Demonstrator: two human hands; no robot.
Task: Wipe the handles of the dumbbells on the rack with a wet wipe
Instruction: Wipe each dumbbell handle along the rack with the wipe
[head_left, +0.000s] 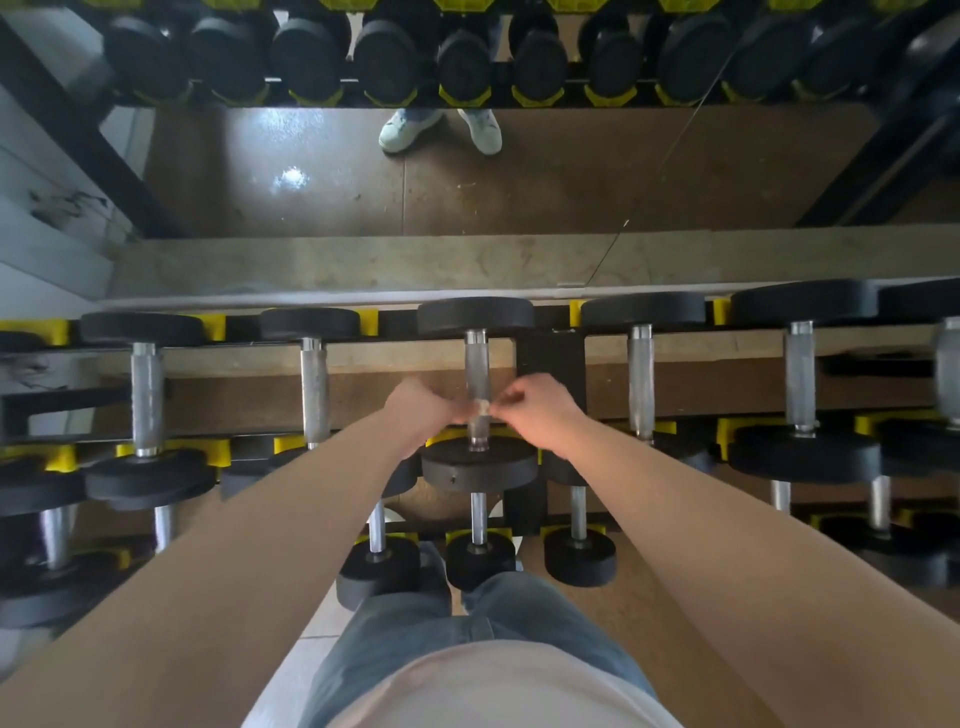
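Observation:
A black dumbbell with a steel handle (475, 364) lies on the top tier of the rack, in the middle of the view. My left hand (421, 410) and my right hand (540, 410) meet at the near part of that handle. Between their fingertips they pinch a small pale wet wipe (482, 408) that lies against the handle. The fingers of both hands are curled. Most of the wipe is hidden by my fingers.
More dumbbells (147, 395) (640, 374) lie left and right on the same tier, in yellow cradles (213, 325). Smaller dumbbells (478, 551) sit on lower tiers near my legs. A mirror (467, 182) behind the rack reflects the floor and shoes.

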